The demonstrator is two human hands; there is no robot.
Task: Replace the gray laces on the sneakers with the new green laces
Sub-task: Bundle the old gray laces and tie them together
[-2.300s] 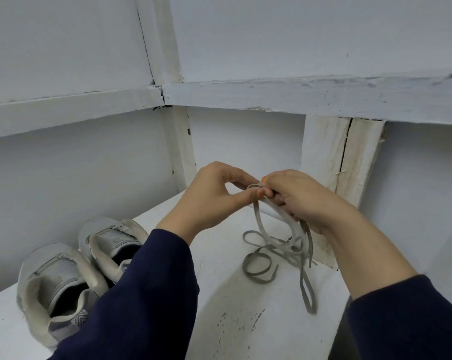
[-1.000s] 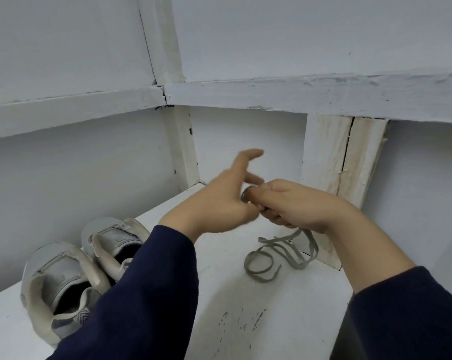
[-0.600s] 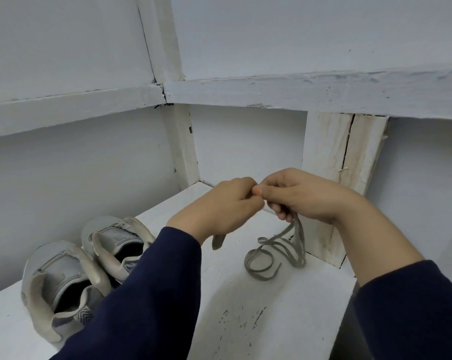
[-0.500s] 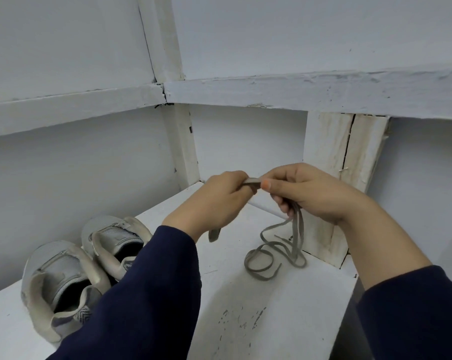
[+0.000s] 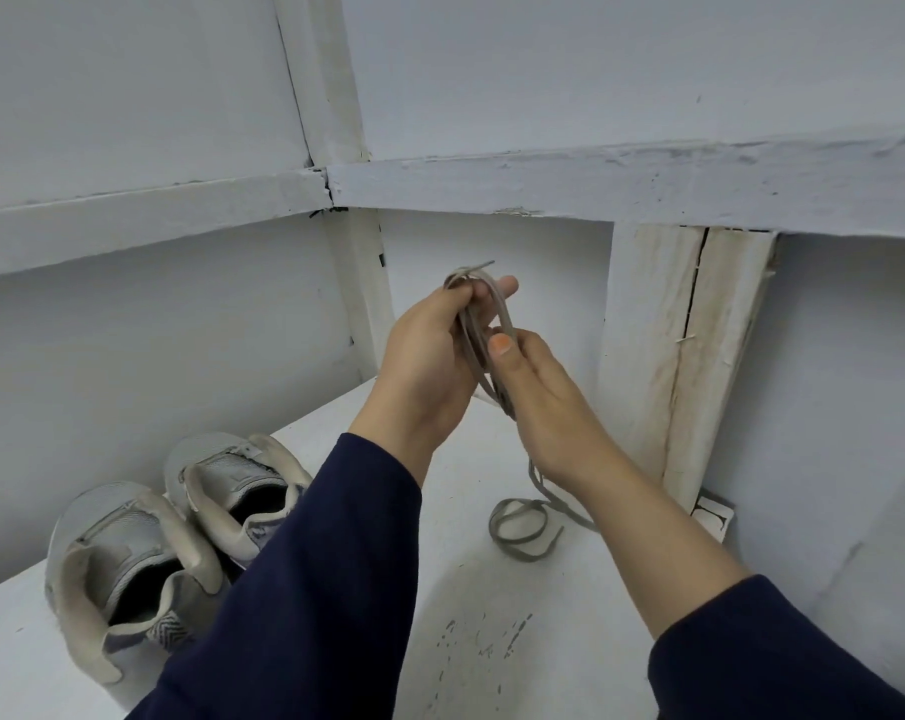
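My left hand (image 5: 424, 356) grips coiled gray lace (image 5: 484, 324), right hand (image 5: 538, 402) pinches the strand, tail on the shelf (image 5: 466, 641), sneakers (image 5: 180, 532) left.

Clothing: both arms wear long, plain, dark navy sleeves. The left sleeve (image 5: 310, 589) ends at the wrist, and the right sleeve (image 5: 777, 652) ends partway up the forearm. The left hand (image 5: 424, 366) and right hand (image 5: 544, 407) are bare. The right thumbnail (image 5: 501, 344) carries orange polish.
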